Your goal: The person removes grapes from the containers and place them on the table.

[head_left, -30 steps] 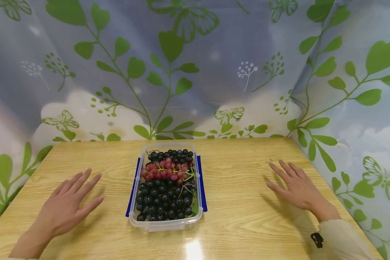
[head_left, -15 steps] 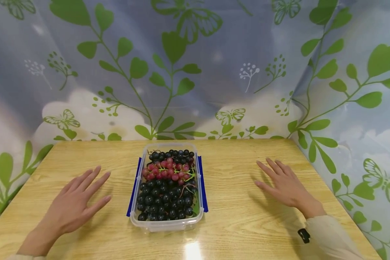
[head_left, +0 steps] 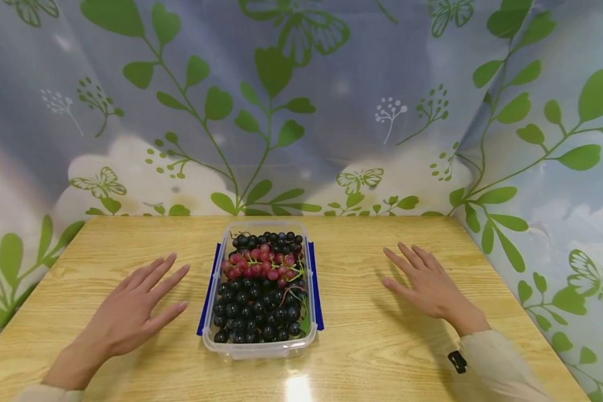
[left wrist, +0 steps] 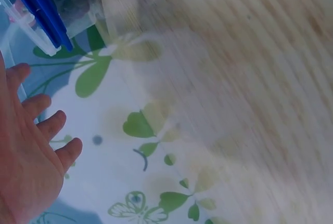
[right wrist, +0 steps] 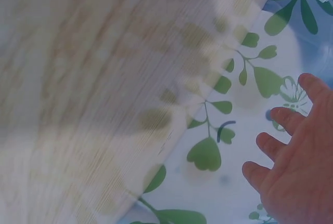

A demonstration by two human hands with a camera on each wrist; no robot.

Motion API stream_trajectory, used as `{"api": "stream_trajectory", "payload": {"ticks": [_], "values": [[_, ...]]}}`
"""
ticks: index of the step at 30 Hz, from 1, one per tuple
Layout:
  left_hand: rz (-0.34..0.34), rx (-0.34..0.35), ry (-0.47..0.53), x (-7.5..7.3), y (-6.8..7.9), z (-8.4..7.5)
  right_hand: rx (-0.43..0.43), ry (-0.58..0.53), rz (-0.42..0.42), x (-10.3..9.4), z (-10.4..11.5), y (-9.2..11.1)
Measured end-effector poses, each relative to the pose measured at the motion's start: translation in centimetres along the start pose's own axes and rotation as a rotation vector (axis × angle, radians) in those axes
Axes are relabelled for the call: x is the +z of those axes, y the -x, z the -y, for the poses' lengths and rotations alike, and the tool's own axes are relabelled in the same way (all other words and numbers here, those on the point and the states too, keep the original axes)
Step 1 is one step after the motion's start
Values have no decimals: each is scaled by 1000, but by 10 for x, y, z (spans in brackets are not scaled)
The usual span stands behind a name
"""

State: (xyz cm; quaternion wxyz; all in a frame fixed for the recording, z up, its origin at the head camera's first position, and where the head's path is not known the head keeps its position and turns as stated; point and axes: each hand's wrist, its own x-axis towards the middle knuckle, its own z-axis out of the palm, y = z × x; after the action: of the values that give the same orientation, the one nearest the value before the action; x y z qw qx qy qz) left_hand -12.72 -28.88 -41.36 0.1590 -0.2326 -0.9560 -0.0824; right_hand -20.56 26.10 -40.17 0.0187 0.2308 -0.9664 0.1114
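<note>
A clear plastic food container with blue side clips stands on the wooden table, filled with grapes. Black grapes lie at its front and back, and a bunch of red grapes crosses between them. To its left is my left hand, fingers straight and spread, holding nothing. My right hand hovers farther off to the right of the container, also spread, its shadow on the wood. In the left wrist view, the left fingers point up toward a blue clip.
The wooden table meets a hanging cloth printed with green leaves and butterflies along its back and sides. A black band sits at the right sleeve. Light reflects off the table near the front.
Both hands have moved inward toward the container, the left one rightward and the right one leftward. The container and grapes stay in place on the table.
</note>
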Motion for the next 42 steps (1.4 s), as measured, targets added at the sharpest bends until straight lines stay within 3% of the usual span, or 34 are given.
{"api": "stream_trajectory", "payload": {"ticks": [17,26,42], "values": [[32,51,13,3,-14,-11,-86,-11,-30,0,38,-37],[3,119,3,6,-24,-15,-114,5,-10,-5,60,-55],[11,190,16,4,-32,-20,-139,7,20,-9,84,-71]]}}
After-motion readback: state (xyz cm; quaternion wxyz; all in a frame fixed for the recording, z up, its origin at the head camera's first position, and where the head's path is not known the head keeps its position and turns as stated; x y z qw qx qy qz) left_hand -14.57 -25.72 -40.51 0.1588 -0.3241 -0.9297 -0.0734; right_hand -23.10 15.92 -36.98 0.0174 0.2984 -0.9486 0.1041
